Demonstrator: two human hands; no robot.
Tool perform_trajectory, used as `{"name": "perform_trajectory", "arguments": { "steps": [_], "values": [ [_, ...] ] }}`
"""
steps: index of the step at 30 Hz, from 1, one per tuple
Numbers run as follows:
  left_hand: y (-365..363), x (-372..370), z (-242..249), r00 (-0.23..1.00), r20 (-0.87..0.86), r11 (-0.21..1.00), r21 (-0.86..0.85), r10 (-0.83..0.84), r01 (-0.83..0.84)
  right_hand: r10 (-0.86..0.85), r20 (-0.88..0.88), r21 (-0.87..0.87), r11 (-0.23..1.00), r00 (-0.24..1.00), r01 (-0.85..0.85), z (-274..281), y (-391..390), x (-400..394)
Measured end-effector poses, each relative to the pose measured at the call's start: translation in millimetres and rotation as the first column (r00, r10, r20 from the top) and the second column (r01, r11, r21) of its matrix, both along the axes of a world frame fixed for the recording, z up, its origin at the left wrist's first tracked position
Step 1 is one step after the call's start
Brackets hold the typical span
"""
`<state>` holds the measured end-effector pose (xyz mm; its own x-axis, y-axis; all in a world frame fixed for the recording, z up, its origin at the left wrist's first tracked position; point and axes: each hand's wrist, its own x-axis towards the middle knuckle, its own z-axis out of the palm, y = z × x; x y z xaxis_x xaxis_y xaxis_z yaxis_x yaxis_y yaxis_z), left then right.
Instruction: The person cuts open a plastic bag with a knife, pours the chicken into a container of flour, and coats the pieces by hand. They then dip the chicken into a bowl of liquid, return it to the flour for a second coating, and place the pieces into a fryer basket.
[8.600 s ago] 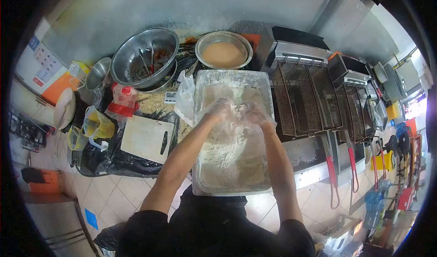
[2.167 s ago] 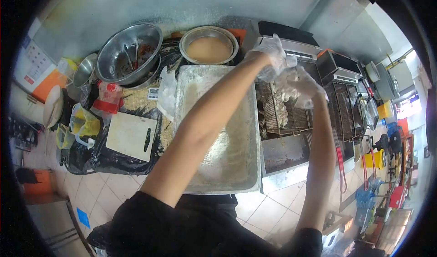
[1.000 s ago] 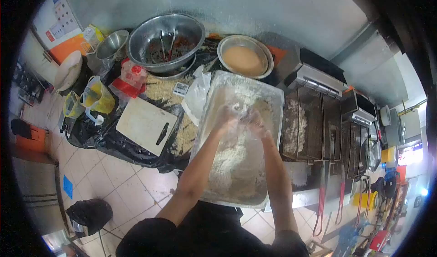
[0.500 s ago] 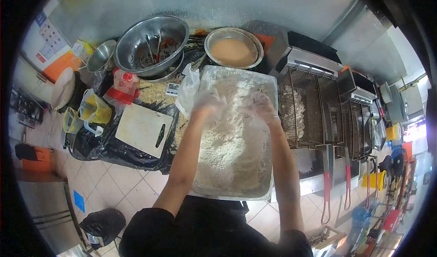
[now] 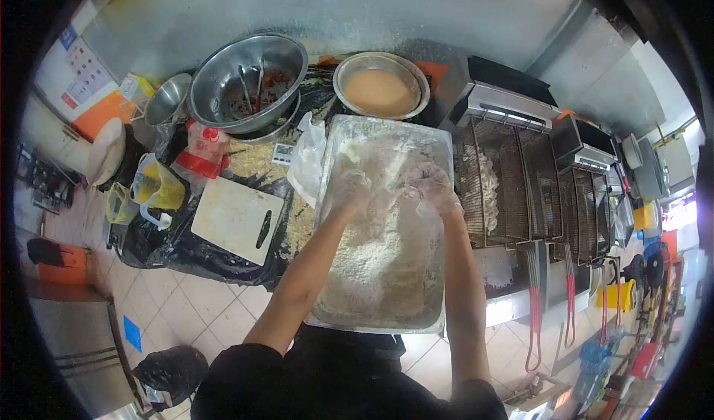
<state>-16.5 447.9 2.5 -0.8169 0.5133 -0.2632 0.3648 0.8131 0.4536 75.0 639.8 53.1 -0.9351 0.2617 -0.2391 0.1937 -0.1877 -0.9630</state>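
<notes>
A large metal tray (image 5: 387, 319) of white flour (image 5: 368, 252) lies in front of me, the flour heaped along its middle. Both my hands wear clear plastic gloves dusted with flour. My left hand (image 5: 352, 188) is down at the flour near the tray's left side, its fingers blurred into the white. On the right side, my right hand (image 5: 430, 186) is closed with curled fingers just over the flour; what it holds, if anything, I cannot make out. A crumpled white plastic bag (image 5: 306, 159) lies against the tray's left rim.
Behind the tray stands a metal bowl (image 5: 343, 96) of pale orange liquid. A big steel bowl (image 5: 201, 85) with tongs is at the back left. A white cutting board (image 5: 230, 215) lies left. Wire fryer baskets (image 5: 513, 178) with red handles (image 5: 534, 331) flank the tray's right.
My left hand has shifted slightly right and lower into the flour. The right hand has curled more and moved slightly. The bag now shows clear of the left hand.
</notes>
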Motion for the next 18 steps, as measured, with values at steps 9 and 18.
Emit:
{"name": "perform_trajectory", "arguments": {
  "steps": [9,18],
  "values": [
    [14.4,-4.8,-49.2,0.864,-0.475,0.976,0.046,-0.166,0.213,0.115,0.042,0.565,0.816,0.992,-0.119,19.8,14.7,14.6],
    [56.7,47.8,106.3,0.908,0.318,0.204,0.942,-0.274,-0.268,0.004,-0.191,0.185,0.982,0.982,0.032,132.9,36.3,61.4]
  ]
}}
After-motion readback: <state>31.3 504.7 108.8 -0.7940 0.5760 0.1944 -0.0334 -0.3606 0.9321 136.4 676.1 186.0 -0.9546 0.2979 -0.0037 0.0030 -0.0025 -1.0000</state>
